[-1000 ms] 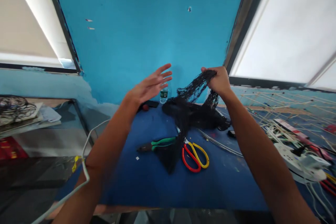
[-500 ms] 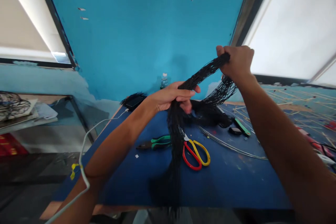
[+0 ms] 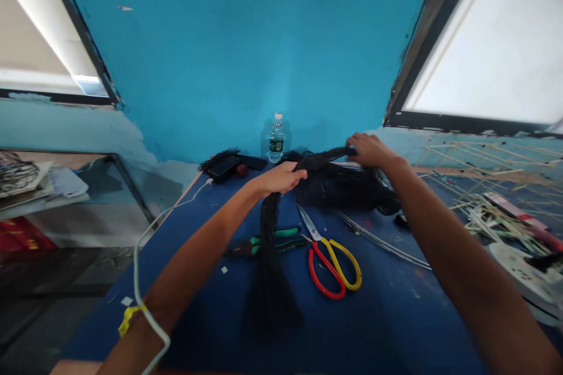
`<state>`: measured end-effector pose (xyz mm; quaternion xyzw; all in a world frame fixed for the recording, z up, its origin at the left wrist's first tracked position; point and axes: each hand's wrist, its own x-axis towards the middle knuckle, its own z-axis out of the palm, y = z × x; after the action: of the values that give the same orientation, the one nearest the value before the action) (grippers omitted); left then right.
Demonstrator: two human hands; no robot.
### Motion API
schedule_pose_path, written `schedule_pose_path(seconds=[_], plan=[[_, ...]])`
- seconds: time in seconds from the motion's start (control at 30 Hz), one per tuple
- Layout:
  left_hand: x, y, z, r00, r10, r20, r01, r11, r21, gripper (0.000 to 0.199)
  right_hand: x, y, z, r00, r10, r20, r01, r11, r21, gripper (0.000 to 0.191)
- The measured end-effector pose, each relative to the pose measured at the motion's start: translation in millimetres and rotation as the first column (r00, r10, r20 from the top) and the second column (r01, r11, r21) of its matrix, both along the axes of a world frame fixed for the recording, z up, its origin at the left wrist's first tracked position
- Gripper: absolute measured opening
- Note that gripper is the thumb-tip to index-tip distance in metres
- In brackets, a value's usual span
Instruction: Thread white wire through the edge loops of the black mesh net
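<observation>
A long bundle of thin black strands [image 3: 269, 240] runs between my two hands, its loose end hanging down toward the blue table. My left hand [image 3: 284, 177] is closed around the bundle near its middle. At the far end, my right hand [image 3: 368, 150] grips the same strands, with its fingertips partly hidden. Just behind and below lies a larger black mass [image 3: 343, 189] of similar strands on the table. Scissors [image 3: 336, 263] with one red and one yellow handle lie below, blades pointing away. Green-handled pliers [image 3: 246, 248] are partly covered by the hanging strands.
A plastic bottle [image 3: 277, 139] stands by the blue wall. Left of it lies a black device [image 3: 223, 167] with a white cable [image 3: 137, 269] crossing my left forearm. Thin wires [image 3: 387, 244] lie right of the scissors. Wooden sticks and a white power strip [image 3: 523, 275] crowd the right side.
My right hand has come down from its raised position, and the strand bundle is lowered and more level. The loose end has swung left, uncovering more of the scissors.
</observation>
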<state>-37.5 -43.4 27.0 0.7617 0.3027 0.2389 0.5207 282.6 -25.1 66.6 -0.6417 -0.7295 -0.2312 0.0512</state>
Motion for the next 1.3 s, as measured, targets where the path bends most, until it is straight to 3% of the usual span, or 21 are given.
schedule_pose_path(seconds=[0.07,0.1,0.17,0.27,0.3,0.37,0.53,0.67,0.83,1.0,1.07,1.1,1.23,1.3], plan=[[-4.8,11.5,-12.5,1.0,0.014,0.0,-0.014,0.999,-0.04,0.017,-13.5,-24.9,-25.4,0.999,0.026,-0.022,-0.027,0.998,-0.051,0.067],[-8.0,16.0,-16.5,1.0,0.024,-0.002,-0.024,0.998,-0.053,0.018,-23.4,-44.7,-37.2,0.998,0.044,-0.034,-0.047,0.997,-0.068,0.063],[-14.6,22.6,-20.0,0.999,0.036,-0.008,-0.037,0.997,-0.07,0.02,-48.6,-93.6,-59.6,0.993,0.05,-0.111,-0.066,0.988,-0.14,0.033],[-20.5,26.1,-17.2,1.0,0.022,-0.02,-0.024,0.996,-0.087,0.018,-91.3,-166.0,-90.7,0.985,-0.037,-0.168,-0.054,0.861,-0.506,0.04],[-20.9,25.6,-15.1,1.0,0.008,-0.028,-0.011,0.996,-0.09,0.016,-103.7,-183.7,-99.7,0.984,-0.082,-0.16,-0.018,0.839,-0.544,0.038],[-20.2,22.1,-9.5,0.999,-0.016,-0.045,0.012,0.996,-0.085,0.016,-121.9,-205.2,-114.1,0.971,-0.161,-0.176,0.048,0.854,-0.517,0.037],[-19.1,-1.1,12.0,0.997,-0.059,-0.051,0.059,0.998,0.006,0.024,-131.5,-202.6,-128.8,0.902,-0.263,-0.343,0.052,0.853,-0.519,0.025],[-20.5,-21.5,29.6,0.997,-0.058,-0.044,0.065,0.982,0.18,0.021,-120.7,-199.6,-132.1,0.845,-0.331,-0.42,0.08,0.855,-0.513,0.018],[-25.0,-29.4,42.4,0.994,-0.076,-0.075,0.103,0.866,0.489,0.024,-98.8,-214.4,-137.6,0.792,-0.353,-0.498,0.049,0.85,-0.524,0.014],[-36.9,-37.6,54.5,0.978,-0.079,-0.195,0.186,0.76,0.623,0.038,-83.1,-233.8,-137.4,0.728,-0.283,-0.624,-0.089,0.864,-0.495,0.016],[-40.9,-42.1,58.8,0.976,-0.04,-0.214,0.176,0.724,0.667,0.039,-82.8,-244.9,-139.8,0.619,-0.262,-0.74,-0.179,0.871,-0.458,0.017],[-42.4,-44.1,60.3,0.976,-0.013,-0.218,0.163,0.707,0.688,0.038,-84.4,-250.7,-142.1,0.519,-0.259,-0.814,-0.231,0.875,-0.426,0.021],[-44.4,-49.3,62.1,0.958,0.121,-0.26,0.123,0.646,0.754,0.033,-102.5,-269.7,-150.2,-0.046,-0.235,-0.971,-0.502,0.846,-0.18,0.055],[-43.7,-52.1,62.2,0.933,0.209,-0.292,0.104,0.62,0.777,0.03,-116.8,-274.9,-146.8,-0.215,-0.246,-0.945,-0.605,0.793,-0.069,0.065]])
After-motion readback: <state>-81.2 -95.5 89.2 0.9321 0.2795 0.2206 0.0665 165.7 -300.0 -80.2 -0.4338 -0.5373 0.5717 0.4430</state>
